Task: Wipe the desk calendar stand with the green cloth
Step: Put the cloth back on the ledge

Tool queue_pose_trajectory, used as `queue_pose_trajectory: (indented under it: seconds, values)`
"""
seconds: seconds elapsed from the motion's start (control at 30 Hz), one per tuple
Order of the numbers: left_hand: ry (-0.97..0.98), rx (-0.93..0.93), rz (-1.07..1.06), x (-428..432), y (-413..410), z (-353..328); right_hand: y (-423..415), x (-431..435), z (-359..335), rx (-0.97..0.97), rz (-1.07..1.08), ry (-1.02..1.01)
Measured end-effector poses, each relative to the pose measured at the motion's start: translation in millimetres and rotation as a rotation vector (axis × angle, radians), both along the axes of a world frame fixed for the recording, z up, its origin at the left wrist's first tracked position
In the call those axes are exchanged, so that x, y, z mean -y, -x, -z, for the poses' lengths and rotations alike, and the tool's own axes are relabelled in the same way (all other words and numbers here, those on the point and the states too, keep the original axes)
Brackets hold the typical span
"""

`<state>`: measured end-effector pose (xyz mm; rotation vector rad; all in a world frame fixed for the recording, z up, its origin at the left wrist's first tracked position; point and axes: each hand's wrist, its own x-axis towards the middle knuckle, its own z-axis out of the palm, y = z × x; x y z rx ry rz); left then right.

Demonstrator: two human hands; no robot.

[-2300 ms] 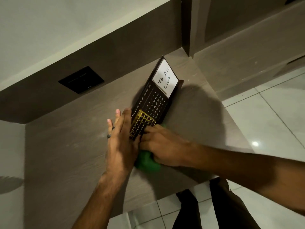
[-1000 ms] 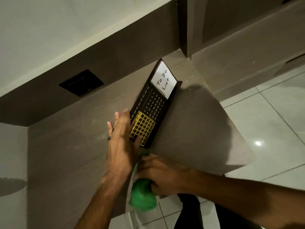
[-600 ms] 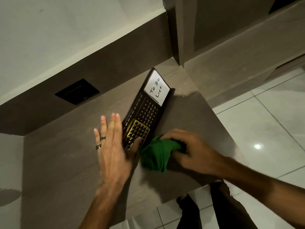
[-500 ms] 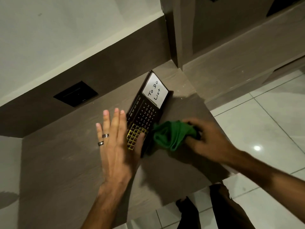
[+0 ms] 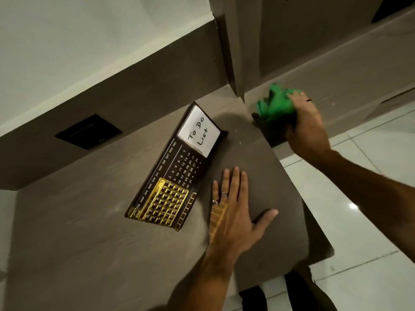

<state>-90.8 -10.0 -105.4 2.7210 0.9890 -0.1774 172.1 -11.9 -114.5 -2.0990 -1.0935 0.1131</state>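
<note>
Head view: right hand (image 5: pixel 307 124) grips the bunched green cloth (image 5: pixel 275 104) clear of the black-and-gold desk calendar stand (image 5: pixel 173 173), left hand (image 5: pixel 233 212) lies spread flat beside it; wiping likely finished or needs the cloth returned.

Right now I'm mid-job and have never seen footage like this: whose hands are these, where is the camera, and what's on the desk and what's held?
There is no machine here. A person works with two bare hands, and the single picture comes from a wide-angle camera on their head, looking forward and down.

The brown surface is the desk. On it stands the calendar, a dark sloped stand with month names, dates, a gold grid and a white card reading "To Do List".

The left hand is open with its fingers spread, just right of the calendar and not touching it; whether it presses on the desk I cannot tell. It wears rings.

The right hand is past the desk's far right corner, closed on the bunched green cloth. The cloth is well clear of the calendar.
</note>
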Motion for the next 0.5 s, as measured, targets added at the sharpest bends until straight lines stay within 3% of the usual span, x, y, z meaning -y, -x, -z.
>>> queue_pose_trajectory:
  seconds: [0.13,0.33,0.5]
  values:
    - [-0.028,0.001,0.010,1,0,4,6,-1,28,0.303,-0.246,0.448]
    - [-0.013,-0.027,0.017,1,-2,2,-2,-2,41,0.414,-0.365,0.572]
    - [-0.016,-0.015,0.014,2,-2,1,-17,-17,26,0.316,-0.457,0.559]
